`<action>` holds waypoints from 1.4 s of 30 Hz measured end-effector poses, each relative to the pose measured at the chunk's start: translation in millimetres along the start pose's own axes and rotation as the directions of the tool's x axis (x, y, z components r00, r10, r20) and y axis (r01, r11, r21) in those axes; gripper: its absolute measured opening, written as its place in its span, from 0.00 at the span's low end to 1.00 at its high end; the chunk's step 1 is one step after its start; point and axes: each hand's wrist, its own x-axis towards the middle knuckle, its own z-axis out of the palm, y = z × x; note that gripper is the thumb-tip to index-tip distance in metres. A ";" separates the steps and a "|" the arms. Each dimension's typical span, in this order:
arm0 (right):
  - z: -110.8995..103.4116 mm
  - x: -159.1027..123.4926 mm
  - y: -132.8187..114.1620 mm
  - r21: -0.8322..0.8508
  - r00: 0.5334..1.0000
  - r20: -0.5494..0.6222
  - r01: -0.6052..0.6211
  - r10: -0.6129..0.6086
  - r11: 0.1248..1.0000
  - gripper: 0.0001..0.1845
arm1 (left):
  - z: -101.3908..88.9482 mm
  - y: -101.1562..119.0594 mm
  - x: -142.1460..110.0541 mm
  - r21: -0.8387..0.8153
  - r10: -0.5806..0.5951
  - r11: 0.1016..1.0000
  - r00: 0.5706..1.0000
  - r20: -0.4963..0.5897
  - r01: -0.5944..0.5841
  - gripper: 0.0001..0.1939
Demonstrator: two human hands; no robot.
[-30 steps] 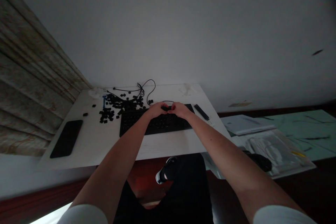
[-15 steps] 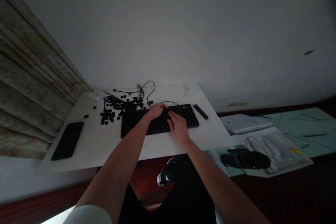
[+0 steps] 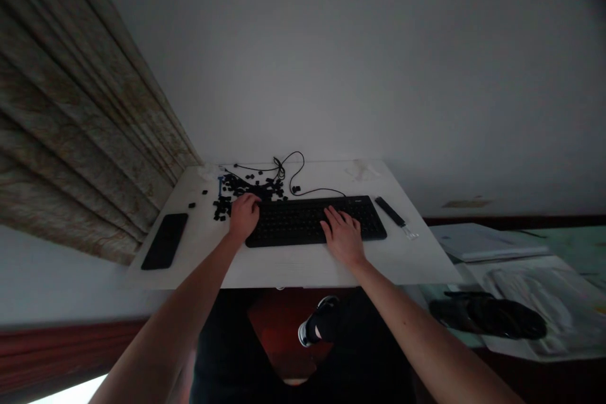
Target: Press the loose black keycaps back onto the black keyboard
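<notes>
A black keyboard (image 3: pixel 288 221) lies on the white table (image 3: pixel 288 268), its keys too dark to make out singly. My left hand (image 3: pixel 245 216) is at the keyboard's left end, fingers together and bent over the upper left corner; their tips are partly hidden. Flat on the right half of the keys rests my right hand (image 3: pixel 344 231), its fingers spread and nothing in them. Beyond my left hand, many loose black keycaps (image 3: pixel 272 187) are scattered in a heap. A thin blue tool (image 3: pixel 220 185) lies at the heap's left side.
A black phone (image 3: pixel 165 241) lies at the table's left. Right of the keyboard is a black-handled brush-like tool (image 3: pixel 391 211). The keyboard's cable (image 3: pixel 302 167) loops toward the wall. Papers (image 3: pixel 487 241) and a dark shiny bundle (image 3: pixel 487 315) are on a lower surface at right.
My left hand has moved left from the keyboard's upper middle to its left end. My right hand stays on the keys, slightly farther right. The camera view has shifted and levelled.
</notes>
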 end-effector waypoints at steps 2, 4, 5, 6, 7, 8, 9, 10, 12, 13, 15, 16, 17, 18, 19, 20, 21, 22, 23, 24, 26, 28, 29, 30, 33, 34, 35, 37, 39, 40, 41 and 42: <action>0.5 0.1 -0.2 0.001 1.000 -0.009 0.003 -0.003 1.000 0.28 | -14.5 -21.3 -6.0 0.096 -0.035 0.995 0.999 0.007 0.034 0.15; 0.3 0.2 -0.2 0.001 1.000 -0.019 0.001 -0.001 1.000 0.28 | -22.4 -35.3 -8.5 0.138 -0.048 0.989 0.998 0.029 0.044 0.15; 0.0 0.2 -0.3 0.000 1.000 -0.022 0.000 0.000 1.000 0.28 | -24.1 -39.5 -8.1 0.146 -0.044 0.989 0.998 0.045 0.036 0.16; -0.2 0.2 -0.3 -0.002 1.000 -0.026 -0.002 0.002 1.000 0.28 | -24.7 -42.0 -6.7 0.149 -0.033 0.989 0.997 0.063 0.023 0.17; -0.3 0.1 -0.4 -0.006 1.000 -0.029 -0.003 0.003 1.000 0.28 | -24.5 -43.1 -4.0 0.151 -0.018 0.989 0.997 0.082 0.005 0.18; -0.4 0.0 -0.4 -0.010 0.999 -0.032 -0.002 0.002 1.000 0.27 | -23.8 -43.1 -0.3 0.153 -0.002 0.988 0.995 0.097 -0.013 0.19; -0.2 -0.1 -0.4 -0.014 0.999 -0.036 -0.001 0.000 1.000 0.27 | -22.9 -42.4 4.4 0.156 0.009 0.987 0.994 0.106 -0.026 0.20; 0.0 -0.2 -0.3 -0.018 0.999 -0.041 0.000 -0.001 1.000 0.27 | -22.0 -41.5 9.8 0.164 0.009 0.986 0.994 0.107 -0.027 0.21; 1.0 -0.3 0.1 -0.024 0.999 -0.054 0.001 -0.002 1.000 0.26 | -20.4 -40.4 21.4 0.199 -0.034 0.980 0.994 0.100 0.014 0.23; 1.6 -0.3 0.3 -0.025 0.998 -0.060 0.002 -0.004 1.000 0.26 | -19.6 -40.9 27.0 0.226 -0.080 0.972 0.992 0.095 0.057 0.24; 2.9 -0.2 1.1 -0.028 0.997 -0.071 0.005 -0.007 1.000 0.25 | -17.4 -44.0 35.9 0.285 -0.194 0.945 0.976 0.098 0.160 0.26; 3.4 -0.2 1.5 -0.029 0.997 -0.076 0.007 -0.009 1.000 0.25 | -15.7 -46.6 38.7 0.309 -0.245 0.929 0.964 0.106 0.202 0.27; 3.9 -0.1 1.9 -0.029 0.997 -0.081 0.009 -0.011 1.000 0.25 | -13.4 -49.7 40.5 0.327 -0.283 0.916 0.952 0.114 0.233 0.29; 4.3 -0.1 2.4 -0.027 0.996 -0.087 0.012 -0.014 1.000 0.24 | -10.6 -52.9 41.1 0.338 -0.303 0.908 0.945 0.121 0.248 0.30; 4.6 0.0 2.8 -0.025 0.995 -0.094 0.014 -0.017 1.000 0.24 | -7.5 -56.2 40.9 0.342 -0.305 0.906 0.944 0.126 0.247 0.30; 5.0 0.1 3.3 -0.022 0.995 -0.100 0.017 -0.020 1.000 0.24 | -4.1 -59.4 40.0 0.341 -0.293 0.910 0.948 0.123 0.237 0.30; 5.4 0.2 3.6 -0.020 0.994 -0.106 0.020 -0.022 1.000 0.24 | -0.8 -62.4 38.7 0.333 -0.271 0.917 0.956 0.114 0.220 0.30; 5.8 0.4 4.0 -0.019 0.994 -0.111 0.021 -0.023 1.000 0.24 | 2.3 -65.1 37.1 0.319 -0.242 0.927 0.965 0.103 0.199 0.29; 6.1 0.5 4.2 -0.018 0.993 -0.114 0.022 -0.024 1.000 0.24 | 4.8 -67.7 35.5 0.297 -0.210 0.939 0.973 0.092 0.175 0.28; 6.5 0.7 4.4 -0.018 0.993 -0.115 0.024 -0.025 1.000 0.24 | 6.8 -70.0 34.0 0.270 -0.180 0.951 0.980 0.083 0.151 0.26; 7.2 0.9 4.7 -0.014 0.992 -0.119 0.027 -0.028 1.000 0.23 | 9.1 -73.7 31.3 0.204 -0.134 0.972 0.988 0.071 0.117 0.23; 7.8 0.9 5.1 -0.009 0.992 -0.125 0.031 -0.032 0.999 0.23 | 9.9 -75.6 29.1 0.136 -0.116 0.985 0.992 0.056 0.107 0.20; 8.0 0.9 5.3 -0.008 0.991 -0.128 0.033 -0.033 0.999 0.23 | 9.8 -75.7 28.3 0.102 -0.111 0.989 0.993 0.048 0.106 0.19; 8.1 0.8 5.5 -0.008 0.991 -0.129 0.034 -0.035 0.999 0.23 | 9.6 -75.4 27.7 0.069 -0.107 0.992 0.994 0.040 0.104 0.18; 8.2 0.5 6.0 -0.009 0.990 -0.133 0.036 -0.037 0.999 0.23 | 6.1 -73.7 27.8 -0.024 -0.093 0.995 0.996 0.008 0.093 0.15; 8.2 0.4 6.1 -0.009 0.990 -0.135 0.037 -0.038 0.999 0.23 | 3.1 -73.9 28.3 -0.041 -0.100 0.994 0.995 -0.014 0.100 0.15; 8.1 0.4 6.1 -0.007 0.990 -0.137 0.038 -0.039 0.999 0.22 | -1.2 -75.1 29.0 -0.041 -0.119 0.992 0.992 -0.044 0.117 0.15; 7.9 0.4 6.0 -0.004 0.990 -0.138 0.039 -0.039 0.999 0.22 | -14.0 -81.3 29.9 0.030 -0.181 0.982 0.978 -0.102 0.185 0.14; 7.7 0.6 5.9 -0.002 0.990 -0.133 0.036 -0.036 0.999 0.22 | -31.3 -92.2 29.1 0.157 -0.239 0.953 0.962 -0.129 0.258 0.15; 7.7 0.7 5.8 -0.002 0.991 -0.130 0.033 -0.033 0.999 0.22 | -40.9 -98.9 27.8 0.188 -0.258 0.942 0.958 -0.127 0.279 0.16; 7.7 0.9 5.7 -0.003 0.992 -0.126 0.029 -0.029 1.000 0.22 | -50.3 -105.8 26.0 0.204 -0.277 0.933 0.953 -0.123 0.297 0.16; 7.8 1.0 5.7 -0.003 0.992 -0.122 0.026 -0.026 1.000 0.22 | -59.2 -112.5 23.9 0.210 -0.303 0.924 0.946 -0.113 0.320 0.14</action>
